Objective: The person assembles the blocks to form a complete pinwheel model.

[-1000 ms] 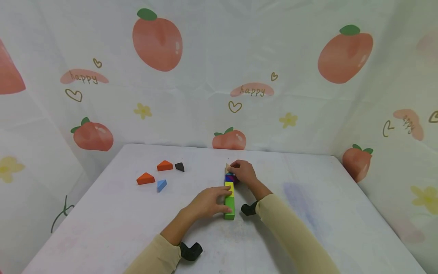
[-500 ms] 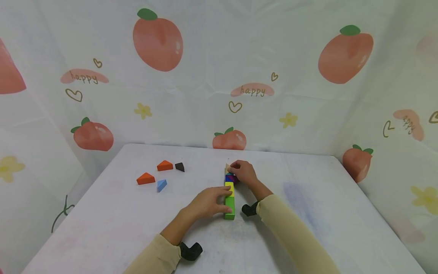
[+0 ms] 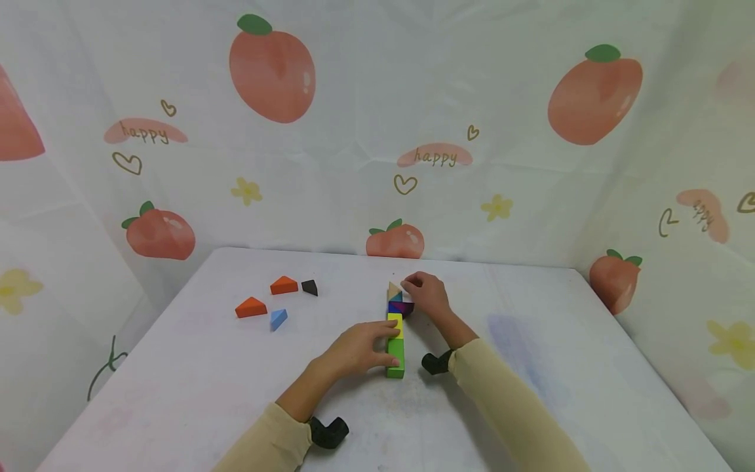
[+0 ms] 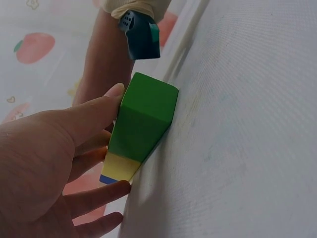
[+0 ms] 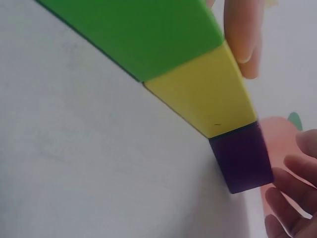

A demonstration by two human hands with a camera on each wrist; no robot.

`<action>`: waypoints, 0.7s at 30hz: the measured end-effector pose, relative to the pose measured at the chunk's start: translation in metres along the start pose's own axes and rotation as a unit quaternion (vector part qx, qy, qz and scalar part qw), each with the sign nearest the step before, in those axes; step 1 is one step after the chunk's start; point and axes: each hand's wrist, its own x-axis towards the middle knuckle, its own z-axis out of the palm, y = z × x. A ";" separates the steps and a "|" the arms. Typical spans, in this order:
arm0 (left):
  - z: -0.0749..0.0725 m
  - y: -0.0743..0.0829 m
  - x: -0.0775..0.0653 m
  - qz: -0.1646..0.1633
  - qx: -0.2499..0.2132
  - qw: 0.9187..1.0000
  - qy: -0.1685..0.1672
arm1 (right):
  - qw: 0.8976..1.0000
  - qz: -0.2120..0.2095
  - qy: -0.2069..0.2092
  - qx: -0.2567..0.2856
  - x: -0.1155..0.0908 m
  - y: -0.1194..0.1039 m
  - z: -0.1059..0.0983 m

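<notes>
A row of touching blocks lies on the table, running away from me. Nearest is a green block (image 3: 396, 354), followed by a yellow block (image 3: 396, 326), a blue block (image 3: 392, 307) with a purple block (image 3: 404, 307) at its right, a small teal piece (image 3: 396, 297) and a wood-coloured triangular block (image 3: 393, 289) at the far end. My left hand (image 3: 354, 349) rests against the row's left side, thumb at the green block, fingertips over the yellow one, fingers extended. Just right of the wood-coloured block, my right hand (image 3: 428, 295) hovers with loosely bent fingers and nothing visible in them.
Two orange triangular blocks (image 3: 284, 286), a black block (image 3: 309, 288) and a light-blue triangular block (image 3: 279, 320) lie apart at the table's back left. Behind the white table (image 3: 519, 393) hangs a peach-print cloth (image 3: 342, 164). Each wrist carries a dark device (image 3: 329, 432).
My right hand has let go of the wood-coloured triangular block and drawn slightly right, uncovering the teal and purple pieces. The left hand has stayed still.
</notes>
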 end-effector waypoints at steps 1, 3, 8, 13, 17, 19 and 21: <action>0.000 0.000 0.000 0.001 0.000 1.000 0.000 | 1.000 -0.001 0.003 0.000 -0.001 0.000 -0.002; -0.001 0.000 0.000 0.003 0.001 1.000 0.000 | 1.000 -0.001 0.003 0.007 -0.004 -0.002 -0.005; -0.001 -0.001 0.000 0.005 -0.001 1.000 0.000 | 1.000 -0.009 0.006 0.019 -0.013 -0.003 -0.012; -0.001 -0.002 0.001 0.007 -0.004 1.000 0.000 | 0.999 -0.025 0.008 0.028 -0.023 0.001 -0.017; -0.001 -0.002 0.001 0.005 -0.009 1.000 -0.001 | 0.999 -0.021 -0.009 0.030 -0.035 0.006 -0.020; 0.000 -0.003 0.001 0.006 -0.011 1.000 0.000 | 0.999 -0.021 -0.018 0.032 -0.040 0.008 -0.020; 0.000 -0.003 0.000 0.008 -0.011 1.000 0.003 | 0.999 -0.026 -0.028 0.031 -0.046 0.009 -0.021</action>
